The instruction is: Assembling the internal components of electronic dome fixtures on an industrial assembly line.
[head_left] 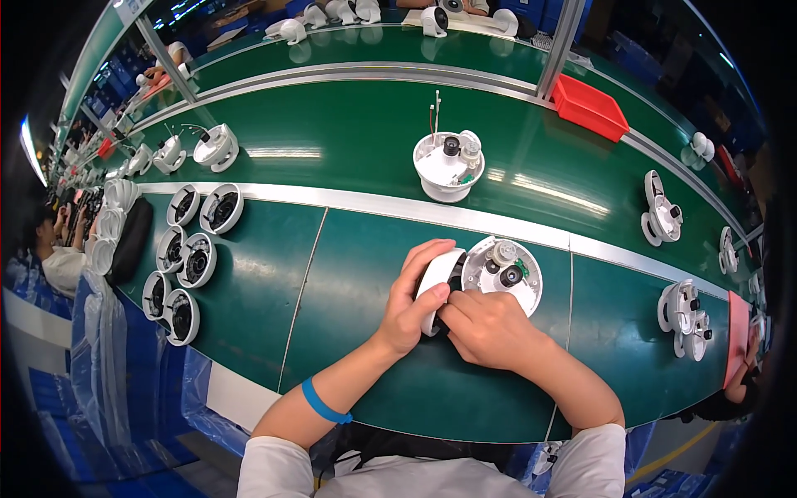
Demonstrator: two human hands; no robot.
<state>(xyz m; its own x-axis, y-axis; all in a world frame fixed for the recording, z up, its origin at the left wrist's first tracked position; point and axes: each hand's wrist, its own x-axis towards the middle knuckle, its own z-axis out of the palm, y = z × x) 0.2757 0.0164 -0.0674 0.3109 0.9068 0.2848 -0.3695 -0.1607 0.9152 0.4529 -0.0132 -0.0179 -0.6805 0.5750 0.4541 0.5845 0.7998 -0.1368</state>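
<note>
Two hands met at the near edge of the green bench, both busy on one white dome camera. The left hand (411, 303) was wrapped around the cover (437, 278), a white curved shell standing on edge, fingers curled over its top and thumb along the near side, gripping it firmly. The right hand (486, 325) lay just beside it, fingers bent and closed down at the seam where the cover met the base (506, 272); what the fingertips pinched was hidden under the knuckles.

That base sat up and to the right of both hands, its open face showing a lens and small parts. The cover touched its left rim, its long axis running from near-left to far-right. The right hand was the nearer to the base, the left nearer to the cover's outer side.

Further off on the belt (349, 124) stood another open unit (448, 166) with wires sticking up, well apart from the hands. A cluster of rings (191, 257) lay to the left, and a red bin (591, 106) sat beyond the rail.
</note>
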